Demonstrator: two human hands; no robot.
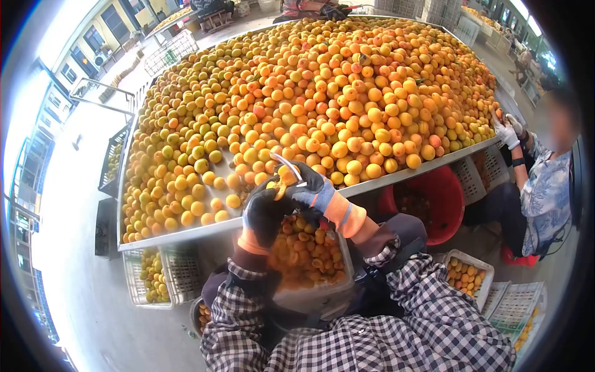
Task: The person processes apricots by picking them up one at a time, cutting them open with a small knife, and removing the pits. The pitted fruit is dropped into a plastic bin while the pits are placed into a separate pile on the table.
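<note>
Both my hands wear dark gloves with orange cuffs and meet over the front edge of a metal table (384, 181) heaped with yellow-orange fruit (347, 111). My left hand (265, 209) is closed round a piece of orange fruit (286, 176) that looks cut open. In my right hand (308, 187) is a curved, pale metal tool (285, 162), its tip pointing up and left beside the fruit. Below my hands, a light-coloured crate (348, 263) holds fruit pieces that look halved.
At the right, a person (545, 173) in white gloves reaches to the table edge. Beneath the table are a red tub (455, 204) and crates of fruit (489, 273), (133, 266). Another person (307, 8) is at the far edge.
</note>
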